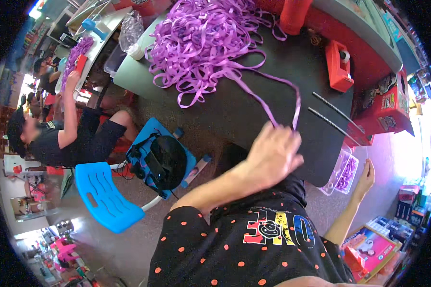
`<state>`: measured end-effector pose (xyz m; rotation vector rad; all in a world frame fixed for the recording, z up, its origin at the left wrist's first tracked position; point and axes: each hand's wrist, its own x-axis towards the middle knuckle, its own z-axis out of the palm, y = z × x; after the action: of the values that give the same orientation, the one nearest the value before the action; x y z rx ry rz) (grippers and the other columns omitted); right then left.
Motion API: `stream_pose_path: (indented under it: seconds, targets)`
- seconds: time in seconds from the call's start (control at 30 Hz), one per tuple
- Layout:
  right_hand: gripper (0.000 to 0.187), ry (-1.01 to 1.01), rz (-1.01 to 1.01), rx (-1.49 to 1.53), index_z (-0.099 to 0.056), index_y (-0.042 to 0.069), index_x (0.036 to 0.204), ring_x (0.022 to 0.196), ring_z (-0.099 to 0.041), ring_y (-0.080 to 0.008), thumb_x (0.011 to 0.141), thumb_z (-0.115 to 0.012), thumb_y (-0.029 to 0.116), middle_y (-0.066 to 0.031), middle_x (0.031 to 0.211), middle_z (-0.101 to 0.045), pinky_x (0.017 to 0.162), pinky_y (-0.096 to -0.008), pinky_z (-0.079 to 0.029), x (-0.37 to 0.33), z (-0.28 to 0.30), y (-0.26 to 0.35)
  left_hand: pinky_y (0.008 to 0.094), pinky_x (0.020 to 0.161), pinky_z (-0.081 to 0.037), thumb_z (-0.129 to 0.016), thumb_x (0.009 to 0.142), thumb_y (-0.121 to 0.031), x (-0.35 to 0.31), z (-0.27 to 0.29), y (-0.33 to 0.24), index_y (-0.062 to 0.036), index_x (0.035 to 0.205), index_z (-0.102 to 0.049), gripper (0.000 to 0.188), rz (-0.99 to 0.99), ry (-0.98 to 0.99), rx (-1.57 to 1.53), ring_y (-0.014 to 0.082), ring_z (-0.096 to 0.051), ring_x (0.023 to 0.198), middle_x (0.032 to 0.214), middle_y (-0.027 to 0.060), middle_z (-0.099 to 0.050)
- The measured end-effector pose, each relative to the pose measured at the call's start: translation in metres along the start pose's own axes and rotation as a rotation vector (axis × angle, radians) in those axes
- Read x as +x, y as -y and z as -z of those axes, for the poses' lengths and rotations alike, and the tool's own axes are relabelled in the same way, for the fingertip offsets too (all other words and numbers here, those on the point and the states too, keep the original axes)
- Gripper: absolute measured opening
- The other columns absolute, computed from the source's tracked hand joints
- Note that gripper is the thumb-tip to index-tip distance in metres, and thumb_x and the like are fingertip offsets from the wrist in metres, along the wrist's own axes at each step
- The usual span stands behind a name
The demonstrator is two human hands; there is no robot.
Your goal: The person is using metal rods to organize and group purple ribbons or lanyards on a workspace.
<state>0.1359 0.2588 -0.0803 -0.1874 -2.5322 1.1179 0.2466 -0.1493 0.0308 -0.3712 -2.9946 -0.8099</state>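
My left hand (273,154) is closed on two strands of purple ribbon (282,103) at the near edge of the dark table (234,115). The strands run up from it to a big tangled heap of purple ribbon (203,40) at the table's far side. My right hand (366,176) hangs below the table's right corner, beside a clear plastic box (342,173) of purple pieces. Nothing shows in that hand and its fingers are loosely apart.
A red tape dispenser (339,64) and two thin dark rods (334,117) lie on the table's right side. A blue chair (107,196) and a blue stool with a black bag (163,160) stand to the left. Another person (76,134) sits at a neighbouring table. Printed boxes (368,248) lie at lower right.
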Motion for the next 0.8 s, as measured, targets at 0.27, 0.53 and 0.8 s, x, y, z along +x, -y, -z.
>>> stream_pose_path:
  seconds: [0.27, 0.53, 0.8]
  targets:
    - [0.018, -0.017, 0.287, 0.184, -0.065, -0.002, 0.106, 0.101, -0.06, -0.0176, 0.094, -0.055, 0.006, -0.0088, 0.107, -0.066, 0.091, -0.03, -0.046, -0.061, -0.032, 0.143, 0.0372, 0.084, -0.05, -0.066, 0.083, -0.012, -0.034, -0.024, -0.006, -0.0039, 0.113, -0.061, 0.032, -0.217, -0.405, -0.299, 0.0285, -0.061, 0.099, 0.118, 0.0151, -0.06]
    - [0.018, 0.296, 0.624, 0.24, -0.069, 0.001, 0.095, 0.085, -0.064, -0.023, 0.078, -0.07, -0.002, -0.0126, 0.092, -0.065, 0.076, -0.0292, -0.05, -0.081, -0.079, 0.236, 0.0364, 0.053, -0.036, -0.061, 0.085, -0.003, -0.071, -0.016, 0.021, -0.0037, 0.077, -0.055, 0.009, 0.16, -0.792, -0.441, 0.0249, -0.047, 0.056, 0.065, 0.0089, -0.049]
    - [0.045, 0.532, 0.63, -0.164, -0.067, 0.007, 0.088, 0.093, -0.055, -0.0263, 0.067, -0.078, 0.046, -0.0075, 0.093, -0.061, 0.084, -0.0383, -0.042, -0.096, -0.078, 0.244, 0.0339, 0.053, -0.039, -0.058, 0.09, -0.007, -0.083, -0.029, 0.026, -0.0024, 0.079, -0.058, 0.012, 0.137, -0.72, -0.491, 0.0226, -0.049, 0.054, 0.064, 0.0081, -0.052]
